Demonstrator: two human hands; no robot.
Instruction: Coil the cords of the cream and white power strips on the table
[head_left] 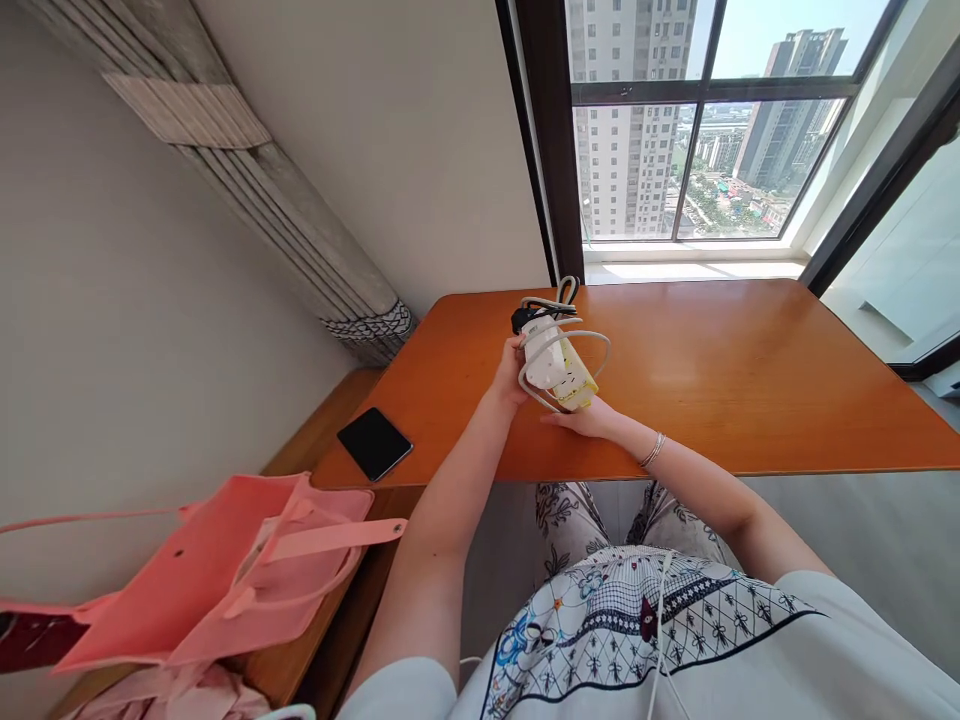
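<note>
A white power strip [553,362] with a yellow end is held just above the orange-brown wooden table [750,370]. Its grey cable is wound around it in loops, and a black plug [523,318] sticks out at the far end. My left hand [510,375] grips the strip's left side with its fingers closed on it. My right hand [589,417] lies under the near yellow end, supporting it; a silver bracelet sits on that wrist.
A black phone [374,443] lies face down at the table's near left corner. A pink tote bag [217,575] rests on a wooden bench at the lower left. A folded curtain hangs along the wall, and a large window stands beyond the table.
</note>
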